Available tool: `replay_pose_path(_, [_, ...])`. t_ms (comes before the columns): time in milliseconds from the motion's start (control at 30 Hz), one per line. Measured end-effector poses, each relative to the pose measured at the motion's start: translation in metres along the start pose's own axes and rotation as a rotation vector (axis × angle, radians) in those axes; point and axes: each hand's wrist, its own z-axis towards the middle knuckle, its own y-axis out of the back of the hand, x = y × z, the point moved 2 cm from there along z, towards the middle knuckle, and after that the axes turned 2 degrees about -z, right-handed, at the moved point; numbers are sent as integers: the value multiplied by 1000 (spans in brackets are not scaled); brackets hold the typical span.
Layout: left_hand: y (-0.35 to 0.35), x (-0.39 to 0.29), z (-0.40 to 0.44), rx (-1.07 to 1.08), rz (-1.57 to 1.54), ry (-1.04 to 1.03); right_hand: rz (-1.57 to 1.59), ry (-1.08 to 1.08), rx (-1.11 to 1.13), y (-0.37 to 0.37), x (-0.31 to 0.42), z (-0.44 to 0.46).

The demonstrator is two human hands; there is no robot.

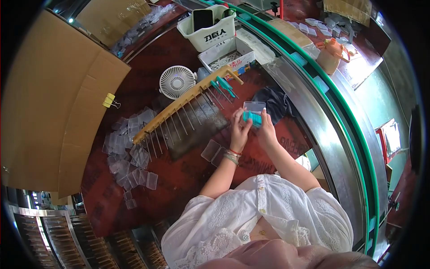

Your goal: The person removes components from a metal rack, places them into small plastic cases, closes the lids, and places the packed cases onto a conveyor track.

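A small clear plastic box [254, 106] with its lid raised is held between my two hands, over the dark red table. Teal pieces [253, 118] fill its near part; their exact kind is too small to make out. My left hand [239, 129] grips the box from the left, fingers closed around its side. On the other side my right hand [267, 131] holds it, with the thumb up along the edge. Just left of my left wrist, an open clear box [211, 150] lies on the table.
A wooden bar with metal rods [186, 101] crosses the table, teal-handled pliers [225, 86] on its upper end. Beyond it stand a white fan [177, 82] and white bin [210, 38]. Clear boxes [130, 154] pile up at left. A green-edged conveyor [333, 112] runs along the right.
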Motion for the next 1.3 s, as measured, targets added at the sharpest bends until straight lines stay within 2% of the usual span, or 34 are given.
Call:
replay_pose_path(67, [7, -8, -4, 242, 516, -97, -20, -2, -3, 4, -1, 5])
replay_pose_path(100, [1, -27, -7, 272, 315, -49, -27, 6, -28, 2, 3, 1])
replay_pose_path(133, [7, -28, 2, 268, 317, -53, -35, 17, -51, 1, 8, -3])
replay_pose_path(167, [20, -28, 21, 59, 149, 19, -62, -9, -82, 1, 13, -5])
replay_pose_path(200, [27, -27, 42, -106, 50, 0, -59, -11, -81, 7, 12, -2])
replay_pose_path(233, [34, -27, 62, -269, -47, -34, -97, 3, -53, 15, 10, 1])
replay_pose_path(267, [37, -29, 82, -388, -79, -166, -137, 21, -25, 19, 10, 4])
replay_pose_path(300, [40, -31, 93, -383, -82, -167, -134, 18, -49, 19, 13, 3])
replay_pose_path(400, [45, -38, 108, -366, 230, -111, -189, 28, -41, 27, 20, 4])
replay_pose_path(433, [43, -41, 108, -382, 298, -180, -184, 30, -50, 28, 22, 5])
replay_pose_path(533, [24, -56, 85, -420, 332, -187, -251, 55, -43, 30, 28, 3])
replay_pose_path(600, [2, -65, 48, -377, 6, -98, -300, 11, -25, 29, 29, 6])
replay_pose_path(667, [-7, -63, 8, -159, 466, -362, -342, 73, 11, 36, 23, 15])
replay_pose_path(733, [-25, -83, 7, 253, 979, -569, -385, 126, 49, 35, 18, 15])
replay_pose_path(800, [-35, -76, 14, 501, 1088, -475, -472, 206, 45, 27, 19, 10])
replay_pose_path(833, [-30, -68, 18, 579, 1099, -420, -625, 252, 54, 35, 14, 17])
replay_pose_path(900, [-26, -62, 20, 660, 1114, -379, -581, 297, 40, 38, 9, 16])
replay_pose_path(933, [-27, -64, 15, 542, 1005, -427, -537, 331, 17, 36, 11, 10])
replay_pose_path(967, [-28, -66, 11, 426, 892, -470, -365, 240, 104, 34, 10, 5])
replay_pose_path(1000, [-27, -50, 6, 429, 893, -471, -363, 242, 103, 22, 25, -9])
replay_pose_path(1067, [-9, -4, -2, -1, 64, -2, -191, -52, 373, -1, 43, -35])
replay_pose_path(1100, [-9, -16, -2, -70, -168, 320, -273, 35, 430, 6, 35, -31])
replay_pose_path(1133, [-2, -16, -1, -74, -172, 322, -277, 31, 429, 9, 32, -24])
replay_pose_path(1200, [0, -17, -2, 4, -457, 522, -1066, 860, 467, 2, 41, -24])
replay_pose_path(1233, [-6, -23, -5, 68, -424, 440, -963, 288, 316, 6, 42, -30])
replay_pose_path(1267, [-6, -25, -5, 67, -423, 436, -962, 291, 319, 4, 45, -31])
replay_pose_path(1300, [-7, -30, -3, 153, -202, 368, -947, 220, 297, 3, 46, -31])
